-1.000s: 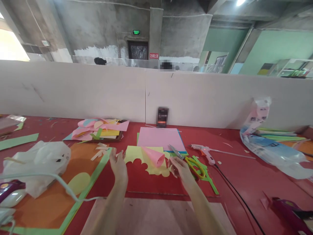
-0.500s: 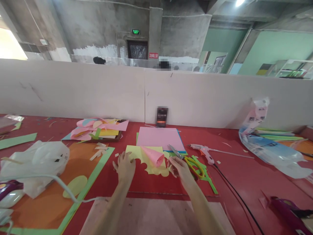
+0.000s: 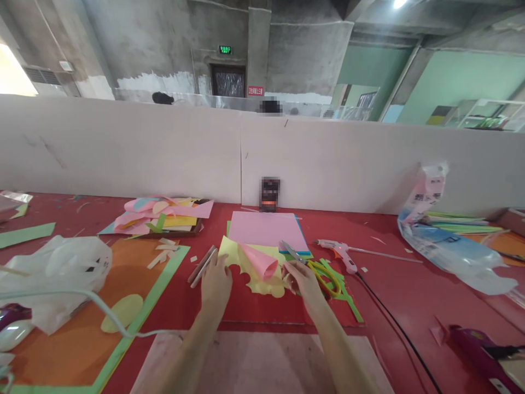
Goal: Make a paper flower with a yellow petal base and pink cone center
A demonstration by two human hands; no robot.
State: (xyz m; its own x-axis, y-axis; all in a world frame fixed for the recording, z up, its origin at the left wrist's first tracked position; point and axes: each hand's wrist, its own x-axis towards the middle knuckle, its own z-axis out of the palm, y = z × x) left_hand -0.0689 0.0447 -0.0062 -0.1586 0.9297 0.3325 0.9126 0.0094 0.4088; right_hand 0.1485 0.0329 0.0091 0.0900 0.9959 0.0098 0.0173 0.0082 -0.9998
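A yellow sheet with a scalloped cut edge point(image 3: 255, 285) lies in the middle of the red table, a rolled pink paper cone point(image 3: 267, 267) on top of it. At the sheet's left edge is my left hand point(image 3: 216, 276), its fingers curled around that edge. Two thin sticks point(image 3: 202, 267) show just left of this hand. My right hand point(image 3: 299, 275) pinches the sheet's right edge, its fingertips partly hidden. Touching or close beside it are scissors with yellow handles point(image 3: 326, 279). Behind the yellow sheet lies a stack of paper, pink on top point(image 3: 264, 230).
A pink glue gun point(image 3: 346, 257) with its cable lies to the right, near green paper strips point(image 3: 353, 306). A tray of paper scraps point(image 3: 197, 230), a plastic bag point(image 3: 82, 262) and orange sheets point(image 3: 82, 350) are leftward. A white partition point(image 3: 164, 153) stands behind.
My left hand has shifted slightly right and closed more on the sheet, whose left corner has lifted and turned. The two sticks now show beside it. My right hand has barely moved.
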